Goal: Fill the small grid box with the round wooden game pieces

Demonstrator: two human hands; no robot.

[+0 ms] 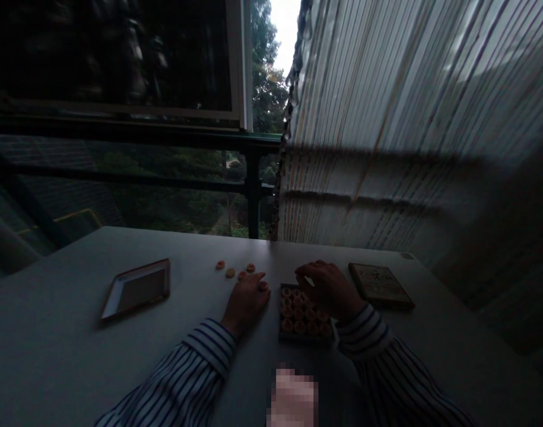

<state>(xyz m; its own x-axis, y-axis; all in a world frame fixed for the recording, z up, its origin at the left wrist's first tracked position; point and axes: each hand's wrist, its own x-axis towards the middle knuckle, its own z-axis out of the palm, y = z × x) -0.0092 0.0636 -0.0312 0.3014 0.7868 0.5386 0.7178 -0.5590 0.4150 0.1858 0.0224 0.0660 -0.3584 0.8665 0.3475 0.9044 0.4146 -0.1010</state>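
Several round xiangqi pieces (229,273) lie loose on the white table, just beyond my left hand (247,301). That hand rests low on the tabletop with its index finger reaching forward. A reddish piece (263,286) sits between its thumb and fingers. To its right stands a dark box (283,338) filled with rows of the same round pieces (299,326). Over the far right part of this box hovers my right hand (329,287), its fingers curled and bent downward. The fingertips are dim, and whatever they pinch is hidden from me.
An open shallow box lid (140,293) with a brown inside lies at the left on the table (53,332). On the right is a flat printed box (381,286). A railing (186,182) and a striped curtain (364,118) stand behind the table's far edge.
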